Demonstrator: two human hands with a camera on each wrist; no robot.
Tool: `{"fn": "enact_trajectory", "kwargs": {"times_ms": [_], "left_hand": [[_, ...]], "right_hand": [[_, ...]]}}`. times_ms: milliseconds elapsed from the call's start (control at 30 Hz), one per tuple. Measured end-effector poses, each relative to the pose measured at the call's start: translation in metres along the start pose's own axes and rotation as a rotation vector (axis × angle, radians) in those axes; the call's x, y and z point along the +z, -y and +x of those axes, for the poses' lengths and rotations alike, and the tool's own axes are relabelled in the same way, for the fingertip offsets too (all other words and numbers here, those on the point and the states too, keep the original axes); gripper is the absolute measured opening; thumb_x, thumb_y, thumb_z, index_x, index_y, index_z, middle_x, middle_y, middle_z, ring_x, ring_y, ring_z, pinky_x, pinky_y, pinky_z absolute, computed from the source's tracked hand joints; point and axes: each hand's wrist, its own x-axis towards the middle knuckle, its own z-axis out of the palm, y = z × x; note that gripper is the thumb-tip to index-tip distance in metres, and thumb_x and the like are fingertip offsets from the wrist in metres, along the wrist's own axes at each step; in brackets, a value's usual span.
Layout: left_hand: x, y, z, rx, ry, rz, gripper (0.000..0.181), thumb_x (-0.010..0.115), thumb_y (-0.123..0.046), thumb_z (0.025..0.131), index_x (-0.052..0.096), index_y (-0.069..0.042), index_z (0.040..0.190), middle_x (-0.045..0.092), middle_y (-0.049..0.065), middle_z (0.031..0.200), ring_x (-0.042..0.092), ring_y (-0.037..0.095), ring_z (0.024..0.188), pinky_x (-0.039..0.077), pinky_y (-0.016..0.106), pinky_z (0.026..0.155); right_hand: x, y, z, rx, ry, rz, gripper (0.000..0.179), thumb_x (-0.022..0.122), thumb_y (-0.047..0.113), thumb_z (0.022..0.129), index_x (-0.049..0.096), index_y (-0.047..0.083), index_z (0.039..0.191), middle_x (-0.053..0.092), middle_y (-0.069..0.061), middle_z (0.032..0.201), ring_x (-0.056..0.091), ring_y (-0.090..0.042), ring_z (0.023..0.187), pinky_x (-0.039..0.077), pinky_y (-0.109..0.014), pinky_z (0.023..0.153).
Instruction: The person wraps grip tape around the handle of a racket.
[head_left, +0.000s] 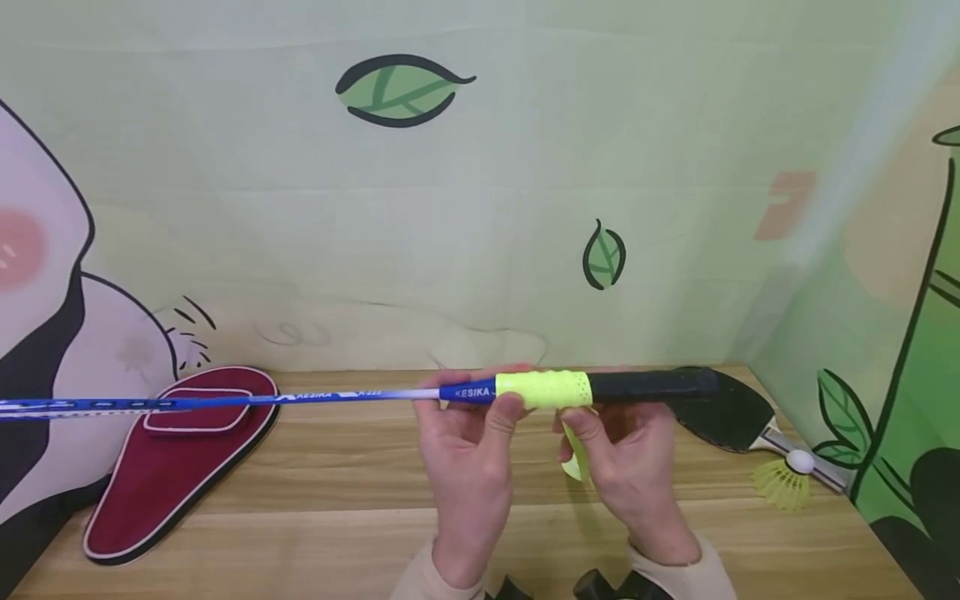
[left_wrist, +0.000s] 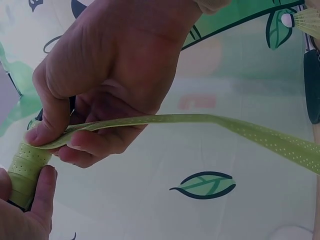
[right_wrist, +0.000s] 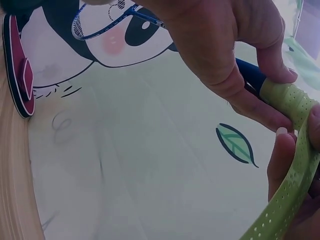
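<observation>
A blue badminton racket [head_left: 468, 392] lies sideways across the head view, its head cut off at the left edge. Yellow-green perforated grip tape [head_left: 543, 389] wraps the front of its handle; the rear of the handle [head_left: 652, 386] is bare black. My left hand [head_left: 467, 462] holds the racket at the cone and wrapped section, thumb on the tape. Beside it, my right hand [head_left: 636, 471] pinches the loose tape between thumb and fingers at the edge of the wrapping. From that pinch the tape strip [left_wrist: 270, 142] trails off in the left wrist view.
On the wooden table [head_left: 315, 517] a dark red paddle case [head_left: 180, 467] lies at the left. A black table tennis paddle [head_left: 727, 412] and a yellow shuttlecock [head_left: 783, 481] lie at the right. Behind stands a printed backdrop [head_left: 480, 208].
</observation>
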Motion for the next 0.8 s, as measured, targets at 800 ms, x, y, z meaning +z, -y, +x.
{"fn": "enact_trajectory", "kwargs": {"times_ms": [800], "left_hand": [[0.0017,-0.0034,0.001,0.008,-0.039,-0.008,0.026,0.06,0.004,0.093,0.039,-0.001,0.109,0.063,0.015,0.091,0.068,0.025,0.08,0.061,0.045,0.068]], "right_hand": [[-0.0021,-0.0034,0.0024,-0.099,0.001,-0.048,0.021,0.068,-0.01,0.085,0.06,-0.013,0.104,0.063,-0.009,0.07,0.051,-0.015,0.043,0.043,-0.025,0.035]]}}
